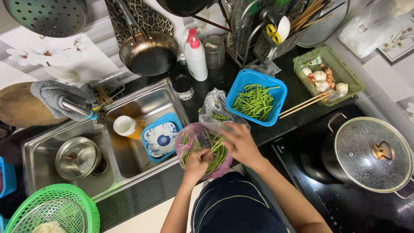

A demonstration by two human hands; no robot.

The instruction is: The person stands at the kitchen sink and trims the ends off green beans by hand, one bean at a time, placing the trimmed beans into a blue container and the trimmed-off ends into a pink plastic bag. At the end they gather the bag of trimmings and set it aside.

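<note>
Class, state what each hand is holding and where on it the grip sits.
Both the left hand and right hand are on green beans over the pink bag; exact grip cannot be told.

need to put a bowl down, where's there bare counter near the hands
Bare black counter lies between the blue basket of green beans and the lidded pot, below the chopsticks. Another small patch sits between the soap bottle and that basket. Around both hands and the pink bag it is crowded.
</note>
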